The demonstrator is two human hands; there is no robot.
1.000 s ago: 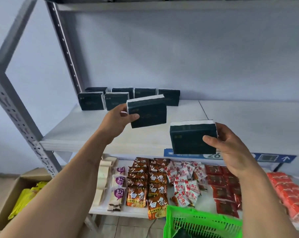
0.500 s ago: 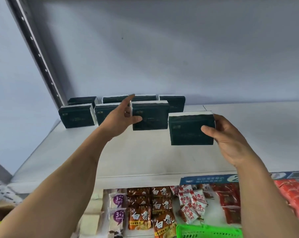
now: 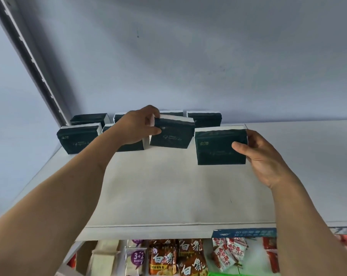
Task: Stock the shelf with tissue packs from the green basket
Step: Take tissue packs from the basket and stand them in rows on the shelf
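My left hand [image 3: 137,125] grips a dark green tissue pack [image 3: 173,135] from its left end, setting it down in the front row on the white shelf [image 3: 168,188]. My right hand [image 3: 262,154] holds a second dark green tissue pack [image 3: 218,145] by its right side, just above the shelf to the right of the first. Several identical packs [image 3: 78,139] stand in two rows at the shelf's back left; my left forearm partly hides one of them. Only a sliver of the green basket [image 3: 222,274] shows at the bottom edge.
A grey metal upright [image 3: 35,62] rises at the left against the pale wall. Below the shelf lie snack packets [image 3: 164,257] and red-and-white sachets [image 3: 231,253]. A blue price label [image 3: 244,233] runs along the shelf's front edge.
Both hands have moved forward and down over the shelf. The left pack now sits next to the front row, and the view has tilted up so the basket is nearly out of sight.
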